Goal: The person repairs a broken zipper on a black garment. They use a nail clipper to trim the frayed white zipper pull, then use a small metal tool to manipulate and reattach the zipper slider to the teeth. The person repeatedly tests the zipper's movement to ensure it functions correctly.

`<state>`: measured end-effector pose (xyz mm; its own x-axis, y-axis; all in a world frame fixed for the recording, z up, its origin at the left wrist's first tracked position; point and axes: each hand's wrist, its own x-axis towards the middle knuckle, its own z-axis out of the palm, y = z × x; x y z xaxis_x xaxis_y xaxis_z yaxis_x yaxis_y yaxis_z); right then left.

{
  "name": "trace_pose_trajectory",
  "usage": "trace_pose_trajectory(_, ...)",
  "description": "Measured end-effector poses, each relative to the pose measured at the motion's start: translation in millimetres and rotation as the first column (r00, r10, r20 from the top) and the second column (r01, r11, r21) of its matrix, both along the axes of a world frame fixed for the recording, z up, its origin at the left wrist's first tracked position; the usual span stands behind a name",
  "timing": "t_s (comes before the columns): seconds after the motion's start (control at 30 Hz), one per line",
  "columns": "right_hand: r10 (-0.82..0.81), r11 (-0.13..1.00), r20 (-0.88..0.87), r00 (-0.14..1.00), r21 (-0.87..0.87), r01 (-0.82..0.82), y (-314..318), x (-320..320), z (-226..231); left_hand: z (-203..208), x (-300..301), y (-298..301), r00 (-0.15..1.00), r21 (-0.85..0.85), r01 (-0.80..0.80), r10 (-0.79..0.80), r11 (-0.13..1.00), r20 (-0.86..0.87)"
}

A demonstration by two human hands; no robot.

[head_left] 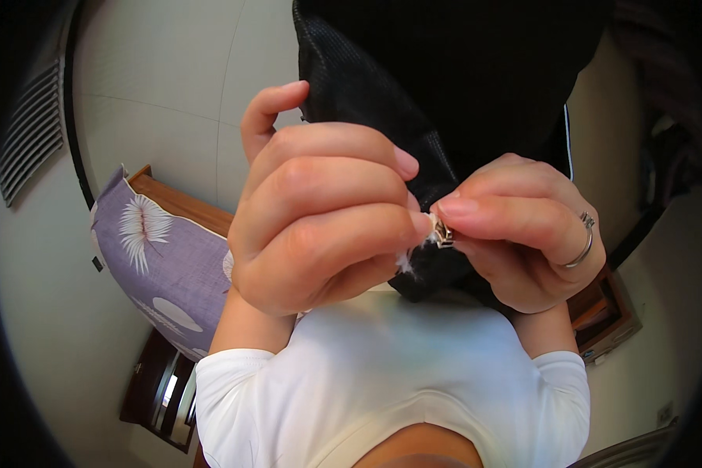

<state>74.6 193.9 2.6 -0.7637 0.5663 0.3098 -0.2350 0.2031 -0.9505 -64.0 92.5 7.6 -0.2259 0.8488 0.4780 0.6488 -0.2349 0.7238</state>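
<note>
A small metal piece (444, 234) sits between the person's two hands, in front of the chest and against black fabric (476, 93). It is shiny, silvery with warmer, pale golden glints and darker gaps, and its outline is uneven, somewhat like a ring or a link; the fingertips hide part of it, so its full shape cannot be told. The right hand (530, 230) holds it with the thumb and fingers closed in a pinch at its right side. On its left side it touches a white tuft (405, 263), soft and frayed, with thin wisps hanging below the fingertips. The left hand (320, 222) grips this tuft, its fingers curled in and pressed together, while one finger stands raised apart from the others. Most of the tuft is hidden inside that grip.

A silver ring (582, 248) with a small raised setting circles a finger of the right hand. Below the hands is the person's white shirt (413, 374). To the left, a purple cloth (175, 261) with white feathery prints lies beside a wooden edge (183, 207), with pale floor (156, 58) beyond.
</note>
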Motion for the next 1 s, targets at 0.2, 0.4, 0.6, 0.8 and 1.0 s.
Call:
trace_pose_trajectory(0.2, -0.02, 1.0, 0.005, 1.0, 0.018, 0.02, -1, 3, 1, 1, 0, 0, 0.999, 0.004, 0.029, -0.029, 1.0, -0.02)
trace_pose_trajectory(0.4, -0.085, 0.984, 0.034, 0.996, 0.159, 0.079, -6, 5, 7, 5, 4, 1, 1.0, -0.005, 0.0, 0.0, 1.0, 0.001)
trace_pose_trajectory(0.6, -0.208, 0.905, 0.087, 0.974, 0.394, 0.158, -13, 6, 5, 5, 6, -2, 1.0, -0.069, -0.022, 0.021, 0.997, -0.015)
trace_pose_trajectory(0.8, -0.262, 0.833, 0.064, 0.963, 0.519, 0.193, -14, 2, 1, 2, 5, -4, 0.997, -0.088, -0.047, 0.052, 0.995, 0.057)
trace_pose_trajectory(1.0, -0.295, 0.775, 0.031, 0.955, 0.592, 0.22, -16, 2, -1, 2, 7, -4, 0.986, -0.084, -0.044, 0.057, 0.996, 0.156)
